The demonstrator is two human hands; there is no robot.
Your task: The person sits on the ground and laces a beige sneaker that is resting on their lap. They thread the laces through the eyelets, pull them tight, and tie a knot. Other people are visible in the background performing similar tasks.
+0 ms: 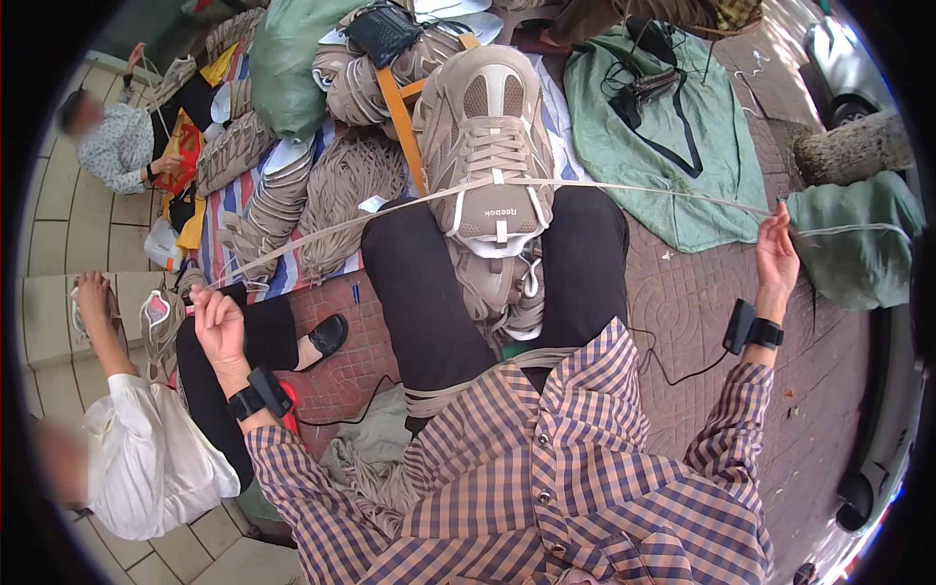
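Note:
A beige-grey shoe upper (502, 214), laced in front, rests between my knees on top of further uppers. A long pale shoelace (336, 224) passes through its upper eyelet area beside the tongue and stretches out to both sides. My left hand (218, 324), raised at the left, is closed in a pinch on one end of the lace. Far out to the right, my right hand (776, 255) pinches the other end. Both lengths look nearly taut. A bundle of loose beige laces (444, 398) lies across my lap.
Stacked uppers (278, 200) and a lace heap (346, 200) lie on a striped sheet at left. A wooden frame (398, 127) stands behind. One co-worker (156, 448) sits close on my left, another (117, 146) farther off. Green cloth (673, 185) spreads at right, near a green sack (853, 258).

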